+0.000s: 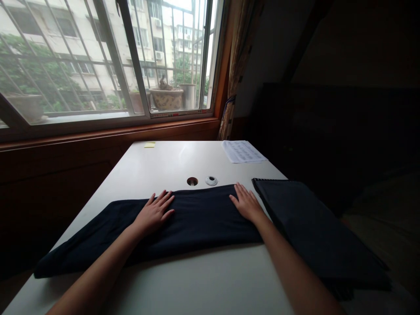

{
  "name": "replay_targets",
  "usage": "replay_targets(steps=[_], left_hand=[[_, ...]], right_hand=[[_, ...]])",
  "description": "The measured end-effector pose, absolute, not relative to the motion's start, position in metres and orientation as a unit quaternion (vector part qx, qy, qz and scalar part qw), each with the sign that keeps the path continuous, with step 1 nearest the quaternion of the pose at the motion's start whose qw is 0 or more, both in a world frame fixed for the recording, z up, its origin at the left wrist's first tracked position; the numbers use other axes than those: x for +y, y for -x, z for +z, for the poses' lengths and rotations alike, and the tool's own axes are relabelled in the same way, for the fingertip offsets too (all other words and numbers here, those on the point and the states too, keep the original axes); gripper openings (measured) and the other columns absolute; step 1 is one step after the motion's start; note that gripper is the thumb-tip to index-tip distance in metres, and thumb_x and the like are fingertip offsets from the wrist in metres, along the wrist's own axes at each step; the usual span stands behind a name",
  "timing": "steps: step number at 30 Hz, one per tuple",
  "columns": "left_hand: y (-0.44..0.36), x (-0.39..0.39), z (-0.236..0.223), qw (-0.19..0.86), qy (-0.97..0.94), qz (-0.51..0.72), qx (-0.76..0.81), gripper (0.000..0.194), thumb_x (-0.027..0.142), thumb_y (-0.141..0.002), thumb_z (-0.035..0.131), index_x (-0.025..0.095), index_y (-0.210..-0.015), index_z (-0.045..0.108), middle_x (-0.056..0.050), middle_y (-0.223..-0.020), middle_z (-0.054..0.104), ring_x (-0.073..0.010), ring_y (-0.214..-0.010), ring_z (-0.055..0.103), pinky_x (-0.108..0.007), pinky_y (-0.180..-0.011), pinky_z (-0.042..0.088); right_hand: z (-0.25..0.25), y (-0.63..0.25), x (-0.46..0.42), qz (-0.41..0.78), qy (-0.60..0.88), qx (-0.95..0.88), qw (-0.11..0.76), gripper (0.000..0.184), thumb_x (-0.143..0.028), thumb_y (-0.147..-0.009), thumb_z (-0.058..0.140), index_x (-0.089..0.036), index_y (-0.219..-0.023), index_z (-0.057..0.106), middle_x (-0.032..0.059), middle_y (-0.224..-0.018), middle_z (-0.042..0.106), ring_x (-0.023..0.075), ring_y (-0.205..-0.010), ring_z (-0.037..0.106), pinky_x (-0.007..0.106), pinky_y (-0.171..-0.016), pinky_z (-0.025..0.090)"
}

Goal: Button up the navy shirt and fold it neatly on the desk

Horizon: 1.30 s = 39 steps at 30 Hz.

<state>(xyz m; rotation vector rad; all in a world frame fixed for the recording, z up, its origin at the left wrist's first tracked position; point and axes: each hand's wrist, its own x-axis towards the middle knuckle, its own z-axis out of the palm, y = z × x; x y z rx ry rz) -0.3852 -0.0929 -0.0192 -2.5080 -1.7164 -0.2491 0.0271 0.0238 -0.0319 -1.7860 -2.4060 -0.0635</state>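
A dark navy piece of folded cloth [200, 218], long like a folded pair of trousers, lies across the white table [183, 284]. Flat on its left-middle part rests my left hand [155, 212], fingers spread toward the far edge. My right hand [246, 202] lies near the cloth's right end, palm down with the fingers stretched out. Neither hand grips anything. The cloth's left part angles down toward the near left of the table.
Right of the cloth lies another dark folded item [315, 232] with a toothed-looking edge. Printed paper [243, 151] and a yellow sticky note [150, 144] sit at the far edge. A round hole [192, 181] and a white grommet [211, 180] are mid-table. Beyond stands a barred window [170, 57].
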Motion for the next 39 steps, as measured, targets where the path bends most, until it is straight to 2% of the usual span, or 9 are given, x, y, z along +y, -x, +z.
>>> replay_targets(steps=[5,8,11,15,20,25,32,35,39], left_hand=[[0.421,-0.099,-0.019,0.035,0.807,-0.071,-0.586,0.058,0.054,-0.104,0.029,0.031,-0.157,0.022,-0.001,-0.163,0.023,-0.0257,-0.152,0.018,-0.053,-0.121,0.019],[0.428,-0.105,-0.011,0.047,0.8,-0.087,-0.592,0.058,0.053,-0.104,0.031,0.03,-0.157,0.024,-0.004,-0.163,0.025,-0.0265,-0.152,0.019,-0.054,-0.12,0.022],[0.411,-0.12,0.003,0.069,0.811,-0.107,-0.571,0.057,0.051,-0.105,0.032,0.027,-0.156,0.029,-0.005,-0.163,0.026,-0.0276,-0.151,0.019,-0.055,-0.121,0.021],[0.359,-0.145,0.007,0.065,0.853,-0.108,-0.506,0.051,0.049,-0.105,0.035,0.029,-0.151,0.039,-0.003,-0.159,0.035,-0.0267,-0.15,0.026,-0.052,-0.121,0.023],[0.319,-0.164,-0.017,0.074,0.875,-0.091,-0.469,0.053,0.049,-0.104,0.035,0.029,-0.153,0.036,-0.004,-0.158,0.038,-0.0259,-0.146,0.035,-0.047,-0.12,0.025],[0.329,-0.173,-0.02,0.099,0.87,-0.074,-0.477,0.058,0.053,-0.104,0.034,0.032,-0.157,0.025,-0.004,-0.161,0.031,-0.027,-0.147,0.031,-0.046,-0.121,0.022],[0.353,-0.185,-0.022,0.121,0.852,-0.07,-0.505,0.063,0.055,-0.103,0.035,0.032,-0.158,0.017,-0.004,-0.162,0.027,-0.0264,-0.149,0.028,-0.049,-0.123,0.011],[0.363,-0.19,-0.024,0.127,0.839,-0.069,-0.524,0.063,0.054,-0.103,0.037,0.032,-0.158,0.017,-0.003,-0.162,0.027,-0.0275,-0.149,0.027,-0.05,-0.122,0.012],[0.379,-0.198,-0.024,0.126,0.815,-0.075,-0.56,0.063,0.053,-0.103,0.038,0.034,-0.158,0.016,-0.003,-0.163,0.025,-0.0283,-0.149,0.027,-0.051,-0.121,0.019]], right_hand=[[-0.034,-0.034,0.022,-0.043,0.604,-0.792,0.076,0.063,-0.047,-0.102,0.027,-0.013,-0.155,0.032,0.0114,-0.162,0.028,0.0234,-0.15,0.025,0.045,-0.121,0.021],[-0.027,-0.031,0.019,-0.06,0.604,-0.79,0.085,0.06,-0.042,-0.102,0.029,-0.008,-0.152,0.037,0.0147,-0.16,0.031,0.0262,-0.149,0.026,0.048,-0.121,0.019],[-0.014,-0.013,0.008,-0.078,0.595,-0.794,0.096,0.059,-0.037,-0.102,0.03,-0.005,-0.151,0.037,0.0163,-0.161,0.029,0.0274,-0.15,0.024,0.049,-0.122,0.016],[0.0,0.046,-0.03,-0.058,0.504,-0.852,0.125,0.063,-0.045,-0.103,0.03,-0.006,-0.153,0.034,0.0148,-0.162,0.026,0.0266,-0.151,0.021,0.046,-0.122,0.019],[-0.005,0.094,-0.083,0.034,0.403,-0.909,0.097,0.068,-0.055,-0.101,0.033,-0.013,-0.155,0.033,0.0122,-0.163,0.024,0.0272,-0.15,0.023,0.046,-0.121,0.022],[-0.013,0.06,-0.094,0.051,0.424,-0.9,0.084,0.067,-0.057,-0.101,0.035,-0.019,-0.156,0.031,0.0088,-0.164,0.022,0.0268,-0.151,0.019,0.049,-0.122,0.018],[-0.024,-0.018,-0.087,0.007,0.5,-0.862,0.087,0.064,-0.055,-0.102,0.032,-0.022,-0.157,0.029,0.0065,-0.164,0.021,0.0252,-0.151,0.02,0.05,-0.122,0.02],[-0.03,-0.043,-0.084,-0.013,0.518,-0.851,0.087,0.063,-0.053,-0.102,0.032,-0.021,-0.156,0.03,0.0077,-0.164,0.023,0.0255,-0.151,0.021,0.051,-0.121,0.022],[-0.036,-0.062,-0.081,-0.031,0.526,-0.845,0.087,0.065,-0.054,-0.102,0.03,-0.019,-0.157,0.029,0.009,-0.164,0.022,0.0263,-0.151,0.022,0.051,-0.121,0.023]])
